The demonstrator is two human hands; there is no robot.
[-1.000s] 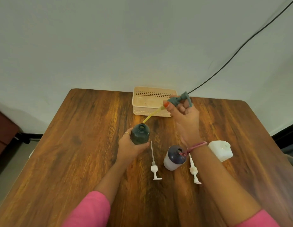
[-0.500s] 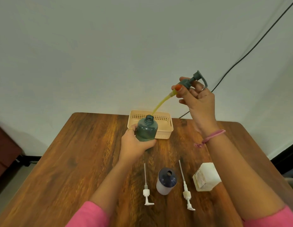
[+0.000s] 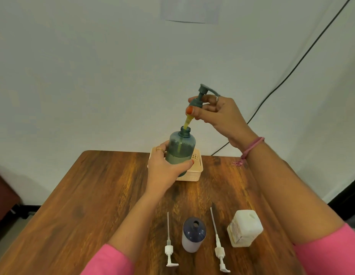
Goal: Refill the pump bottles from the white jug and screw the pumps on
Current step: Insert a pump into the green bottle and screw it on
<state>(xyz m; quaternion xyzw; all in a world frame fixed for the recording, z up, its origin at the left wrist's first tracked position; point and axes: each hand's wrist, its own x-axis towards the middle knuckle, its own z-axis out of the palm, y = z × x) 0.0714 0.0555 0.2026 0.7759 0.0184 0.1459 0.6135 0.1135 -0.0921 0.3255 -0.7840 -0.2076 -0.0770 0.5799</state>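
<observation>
My left hand (image 3: 164,169) grips a translucent green bottle (image 3: 180,149), held upright above the table. My right hand (image 3: 218,114) pinches the green pump (image 3: 200,98) by its collar just above the bottle. The pump's yellow tube runs down through the bottle's open neck into the liquid. A dark-topped white bottle (image 3: 193,235) stands open near the front edge. Two white pumps (image 3: 169,247) (image 3: 219,247) lie flat on either side of it. The white jug (image 3: 245,228) stands to the right.
A beige slotted basket (image 3: 194,171) sits at the back of the wooden table (image 3: 83,205), behind the green bottle. A black cable (image 3: 291,70) runs along the wall at the right.
The pump has swung from tilted to upright and its tube has gone down into the green bottle's neck. Both hands and the bottle have risen in view.
</observation>
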